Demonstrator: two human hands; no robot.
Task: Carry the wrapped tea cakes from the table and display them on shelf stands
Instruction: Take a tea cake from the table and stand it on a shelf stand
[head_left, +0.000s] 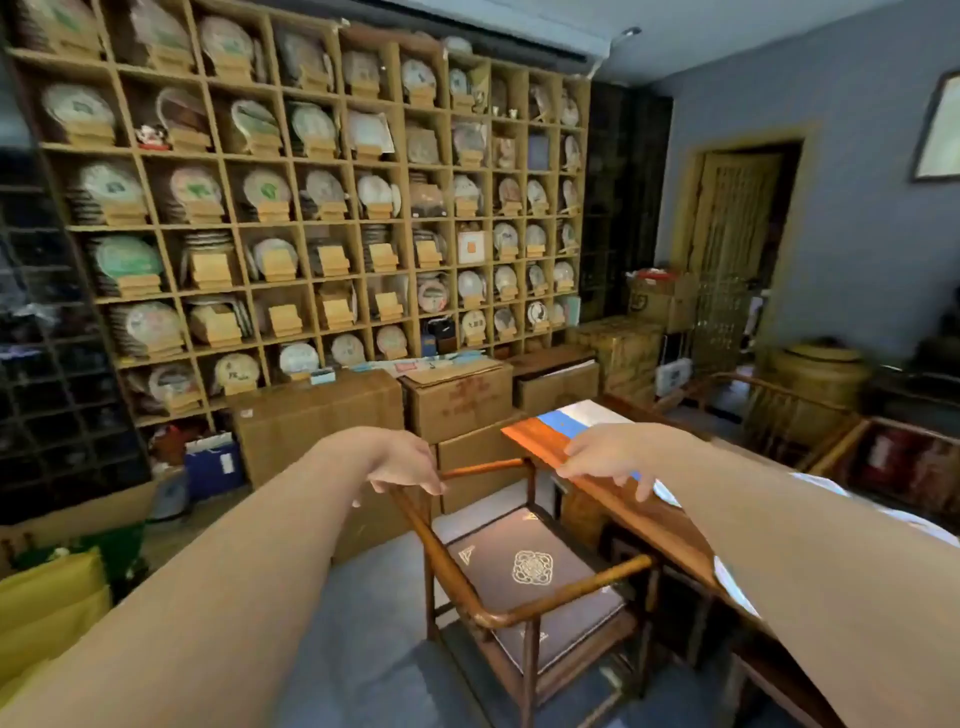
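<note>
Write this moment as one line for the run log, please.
left hand: open, empty, over chair | right hand: open, empty, over table edge | shelf: many stands filled, several bare

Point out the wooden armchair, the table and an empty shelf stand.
wooden armchair (530, 566): head view, on the seat cushion.
table (540, 441): head view, on the bare far corner.
empty shelf stand (284, 318): head view, on its front face.

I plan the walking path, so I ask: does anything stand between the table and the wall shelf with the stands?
Yes. A wooden armchair with a dark cushion stands beside the long wooden table, and brown cardboard boxes are stacked on the floor along the foot of the wooden grid shelf.
</note>
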